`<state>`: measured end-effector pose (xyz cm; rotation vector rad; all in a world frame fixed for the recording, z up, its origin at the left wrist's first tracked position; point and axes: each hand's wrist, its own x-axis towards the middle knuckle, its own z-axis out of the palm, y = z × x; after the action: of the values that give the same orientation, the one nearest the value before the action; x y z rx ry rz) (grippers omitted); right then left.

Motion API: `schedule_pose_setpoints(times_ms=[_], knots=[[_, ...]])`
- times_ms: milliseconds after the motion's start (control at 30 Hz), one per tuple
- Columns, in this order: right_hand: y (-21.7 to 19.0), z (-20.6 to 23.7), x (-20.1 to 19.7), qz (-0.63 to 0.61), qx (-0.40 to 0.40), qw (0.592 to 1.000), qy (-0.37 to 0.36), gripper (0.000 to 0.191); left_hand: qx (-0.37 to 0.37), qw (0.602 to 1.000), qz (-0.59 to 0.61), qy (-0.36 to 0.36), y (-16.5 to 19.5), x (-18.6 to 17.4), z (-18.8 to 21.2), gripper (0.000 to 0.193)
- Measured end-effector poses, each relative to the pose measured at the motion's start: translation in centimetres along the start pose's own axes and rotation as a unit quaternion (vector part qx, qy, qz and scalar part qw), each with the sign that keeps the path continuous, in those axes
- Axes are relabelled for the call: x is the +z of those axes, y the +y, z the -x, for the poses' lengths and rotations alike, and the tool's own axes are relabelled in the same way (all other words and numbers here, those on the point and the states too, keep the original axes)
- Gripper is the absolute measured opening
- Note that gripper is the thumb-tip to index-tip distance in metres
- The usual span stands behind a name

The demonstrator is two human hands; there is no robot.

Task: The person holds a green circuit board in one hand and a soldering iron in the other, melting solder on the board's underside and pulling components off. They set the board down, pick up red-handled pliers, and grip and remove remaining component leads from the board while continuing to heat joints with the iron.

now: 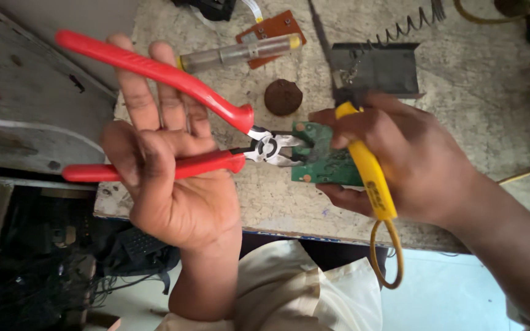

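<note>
Small green circuit board held mid-scene above worn bench. Red-handled cutters gripped in left hand, fingers half spread, jaws at board edge. Board and yellow soldering iron clasped by right hand.

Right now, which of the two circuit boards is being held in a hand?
The green circuit board, gripped in the right hand and touched by the red-handled pliers. The brown circuit board lies untouched on the bench.

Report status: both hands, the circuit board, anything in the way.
Left hand holds red-handled pliers, handles spread, tips at green circuit board. Right hand grips board plus yellow-handled soldering iron. Nothing between pliers and board.
</note>
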<state>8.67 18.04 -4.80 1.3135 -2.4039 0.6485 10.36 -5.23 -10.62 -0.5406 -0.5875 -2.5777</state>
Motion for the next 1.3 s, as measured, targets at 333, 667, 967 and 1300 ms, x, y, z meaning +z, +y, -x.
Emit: schedule_pose_setpoints(times_ms=[333, 667, 967, 1300], knots=[[-0.4, -0.1, -0.5, 0.011, -0.006, 1.000, 0.008, 0.066, 0.019, 1.000, 0.011, 0.005, 0.1, -1.1, 0.2, 0.029], [-0.1, 0.1, -1.2, -0.020, 0.015, 0.999, 0.024, 0.070, 0.117, 0.993, -0.023, -0.005, 0.3, -1.2, 1.1, 0.014], [-0.5, 0.0, -1.0, -0.029, -0.007, 0.999, 0.038, 0.064, 0.166, 0.982, -0.094, -0.002, 0.5, -1.5, 2.0, 0.016], [-0.6, 0.5, -0.9, 0.048, -0.034, 0.997, 0.041, 0.062, 0.132, 0.984, -0.114, -0.037, 1.5, -1.2, 2.6, 0.016]])
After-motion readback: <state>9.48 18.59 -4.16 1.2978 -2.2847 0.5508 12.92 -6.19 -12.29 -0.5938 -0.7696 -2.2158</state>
